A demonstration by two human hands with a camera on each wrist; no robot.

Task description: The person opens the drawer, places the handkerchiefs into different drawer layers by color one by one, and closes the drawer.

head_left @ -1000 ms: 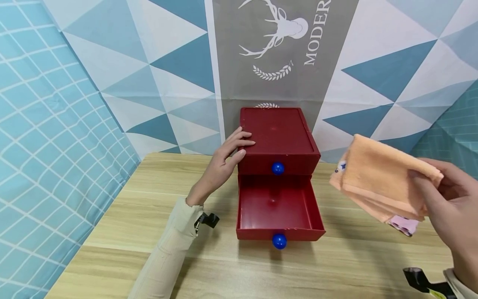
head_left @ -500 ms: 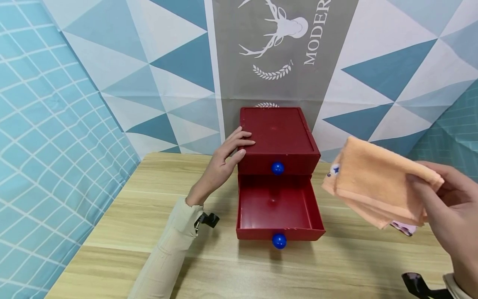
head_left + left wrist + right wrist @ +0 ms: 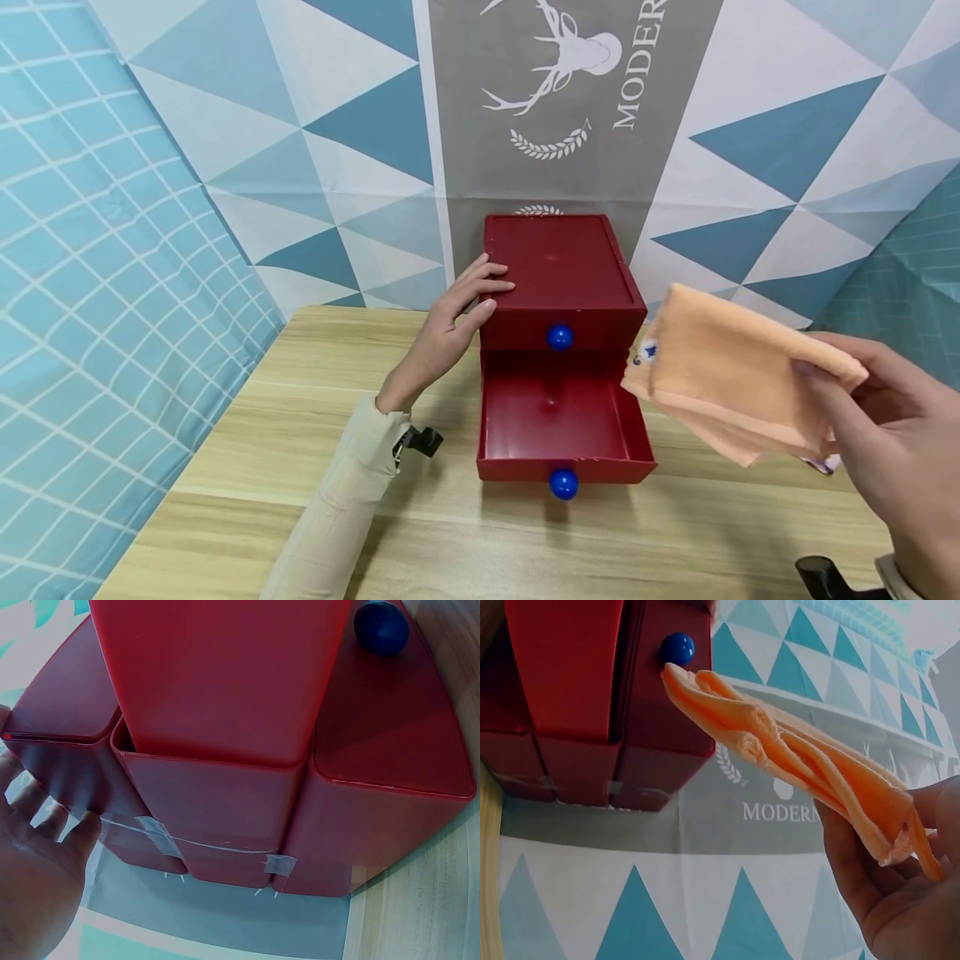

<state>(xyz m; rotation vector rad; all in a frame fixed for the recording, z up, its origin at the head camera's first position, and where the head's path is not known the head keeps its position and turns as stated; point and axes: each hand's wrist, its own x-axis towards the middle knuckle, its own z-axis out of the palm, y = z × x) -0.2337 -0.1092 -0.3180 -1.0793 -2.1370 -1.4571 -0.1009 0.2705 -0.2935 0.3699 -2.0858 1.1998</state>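
Observation:
A dark red drawer cabinet (image 3: 558, 262) stands against the back wall, with one drawer (image 3: 551, 421) pulled out under the top one. Nothing lies in the visible part of that drawer. My left hand (image 3: 442, 333) rests its extended fingers on the cabinet's upper left edge. In the left wrist view, the left hand (image 3: 41, 855) is beside the cabinet's side wall. To the right, my right hand (image 3: 892, 417) pinches a folded orange towel (image 3: 735, 367) between thumb and fingers, above the table. The towel's left end is close to the open drawer's right wall.
Blue round knobs (image 3: 560, 337) stick out from the drawer fronts. A small pinkish patterned item (image 3: 825, 463) lies on the wooden table (image 3: 247, 442), mostly hidden behind the towel. Patterned wall cloth (image 3: 345, 150) hangs behind and beside the table.
My right hand has moved left with the orange towel, bringing it nearer the open drawer. The pinkish item is now more covered. My left hand has stayed on the cabinet.

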